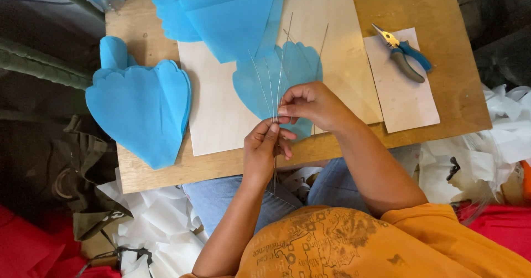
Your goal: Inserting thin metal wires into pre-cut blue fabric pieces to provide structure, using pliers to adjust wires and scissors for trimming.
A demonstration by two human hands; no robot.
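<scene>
Both hands meet over the near edge of the worktop (442, 106), pinching a bundle of thin wires (276, 84) that fans upward. The left hand (265, 148) grips the bundle from below, fingers curled shut around it; the right hand (312, 105), wrist bent inward, pinches the wires just above. A blue petal (293, 68) lies beneath the hands, more petals (141, 109) to their left, pliers (404, 54) to their right.

Landmark: plywood sheet (221, 112) on the table (459, 90). Petal stack (138, 106) lies left of it, pliers (402, 52) on a paper sheet (409, 104) right of it. Both hands (298, 123) pinch thin wires (276, 73) over its near edge.
</scene>
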